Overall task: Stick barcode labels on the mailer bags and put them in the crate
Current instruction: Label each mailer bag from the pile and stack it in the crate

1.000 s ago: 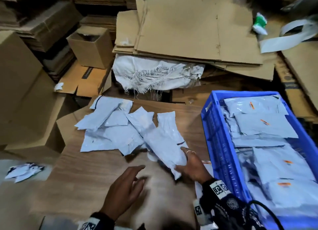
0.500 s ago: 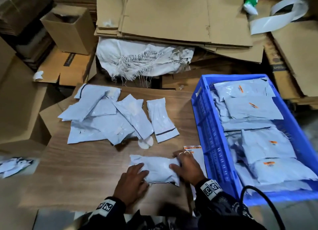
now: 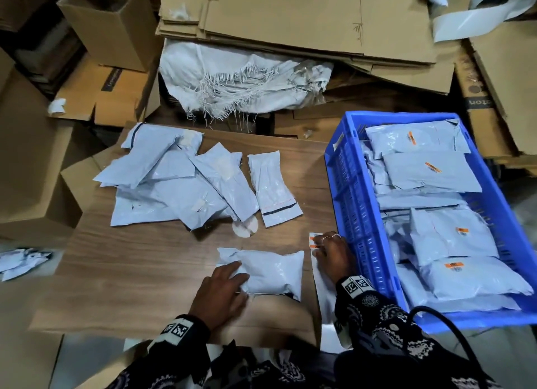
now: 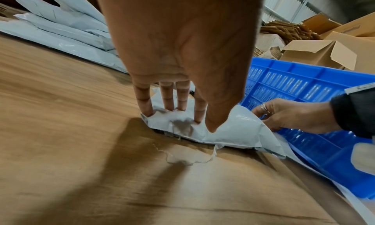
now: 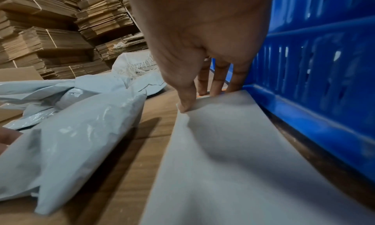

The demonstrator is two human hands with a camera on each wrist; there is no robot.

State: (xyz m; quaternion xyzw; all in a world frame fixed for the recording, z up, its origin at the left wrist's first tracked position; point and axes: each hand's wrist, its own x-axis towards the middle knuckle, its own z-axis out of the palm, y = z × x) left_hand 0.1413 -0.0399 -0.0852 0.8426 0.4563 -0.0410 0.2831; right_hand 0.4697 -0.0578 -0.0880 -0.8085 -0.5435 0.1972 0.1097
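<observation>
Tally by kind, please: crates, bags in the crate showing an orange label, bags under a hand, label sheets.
Blue crate: 1
Bags in the crate showing an orange label: 4
Mailer bag under the left hand: 1
Label sheet under the right hand: 1
Total: 7

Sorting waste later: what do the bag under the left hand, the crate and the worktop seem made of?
Mailer bag: thin glossy grey plastic film, crinkled with highlights. Crate: rigid blue moulded plastic, slotted walls. Worktop: wood-grain board, matte; veneer or laminate, cannot tell.
</observation>
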